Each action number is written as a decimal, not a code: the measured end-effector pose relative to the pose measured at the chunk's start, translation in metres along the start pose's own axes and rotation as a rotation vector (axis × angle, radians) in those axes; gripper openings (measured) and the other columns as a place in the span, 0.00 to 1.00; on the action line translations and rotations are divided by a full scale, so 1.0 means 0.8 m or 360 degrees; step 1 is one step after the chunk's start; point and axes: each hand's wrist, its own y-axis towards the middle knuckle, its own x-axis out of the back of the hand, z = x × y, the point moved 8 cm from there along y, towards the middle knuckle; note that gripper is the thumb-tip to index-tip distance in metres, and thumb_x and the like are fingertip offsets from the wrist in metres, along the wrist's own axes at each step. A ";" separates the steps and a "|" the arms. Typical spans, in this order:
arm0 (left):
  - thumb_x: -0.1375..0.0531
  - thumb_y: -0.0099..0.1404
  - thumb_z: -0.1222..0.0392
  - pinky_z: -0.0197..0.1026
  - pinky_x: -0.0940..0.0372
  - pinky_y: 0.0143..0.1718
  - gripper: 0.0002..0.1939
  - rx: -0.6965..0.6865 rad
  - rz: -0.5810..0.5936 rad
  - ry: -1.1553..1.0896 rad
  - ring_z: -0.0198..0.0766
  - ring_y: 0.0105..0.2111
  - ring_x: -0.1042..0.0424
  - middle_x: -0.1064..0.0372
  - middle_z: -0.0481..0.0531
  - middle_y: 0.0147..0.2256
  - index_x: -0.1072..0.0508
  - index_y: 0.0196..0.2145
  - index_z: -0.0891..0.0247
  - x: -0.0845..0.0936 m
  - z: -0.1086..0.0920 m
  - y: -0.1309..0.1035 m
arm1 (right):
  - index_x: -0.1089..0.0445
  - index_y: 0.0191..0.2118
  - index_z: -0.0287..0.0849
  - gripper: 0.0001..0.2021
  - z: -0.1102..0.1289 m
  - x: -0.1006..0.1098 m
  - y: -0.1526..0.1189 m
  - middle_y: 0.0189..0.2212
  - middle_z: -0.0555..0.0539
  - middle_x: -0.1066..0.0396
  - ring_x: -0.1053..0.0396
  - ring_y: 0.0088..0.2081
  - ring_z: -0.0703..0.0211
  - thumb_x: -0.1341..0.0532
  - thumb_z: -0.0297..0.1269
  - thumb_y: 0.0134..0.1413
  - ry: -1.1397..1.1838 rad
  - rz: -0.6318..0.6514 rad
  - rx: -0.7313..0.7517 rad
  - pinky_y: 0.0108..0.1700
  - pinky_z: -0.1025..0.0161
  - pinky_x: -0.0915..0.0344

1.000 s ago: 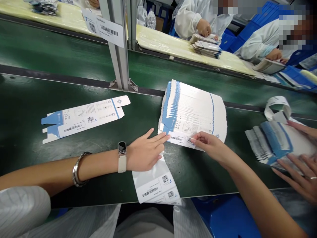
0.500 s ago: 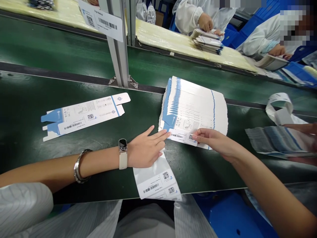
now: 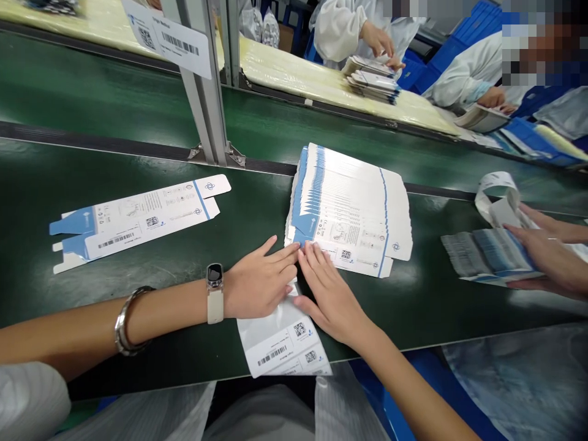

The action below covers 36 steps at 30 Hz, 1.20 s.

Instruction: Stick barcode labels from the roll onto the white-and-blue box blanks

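A fanned stack of flat white-and-blue cartons (image 3: 353, 208) shows smooth printed paperboard on a dark green worktop (image 3: 184, 266) with a slick, lightly scuffed sheen. The white strip of printed labels (image 3: 280, 343) is glossy paper; the round silver bangle (image 3: 120, 331), polished metal; the straight-edged grey post (image 3: 204, 116), satin metal. Glossy yellow sheeting (image 3: 294, 67), seen only at a distance, appears to be plastic.

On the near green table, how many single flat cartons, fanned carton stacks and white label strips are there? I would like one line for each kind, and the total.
Single flat carton: 1
Fanned carton stacks: 2
White label strips: 2
Total: 5
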 end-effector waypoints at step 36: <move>0.51 0.67 0.55 0.40 0.44 0.31 0.13 -0.0062 -0.0233 0.0160 0.36 0.29 0.33 0.30 0.51 0.29 0.32 0.32 0.63 -0.002 -0.003 0.005 | 0.46 0.50 0.43 0.23 -0.087 0.097 0.004 0.54 0.38 0.42 0.37 0.54 0.48 0.41 0.45 0.51 0.1223 -0.1856 -0.0920 0.54 0.43 0.38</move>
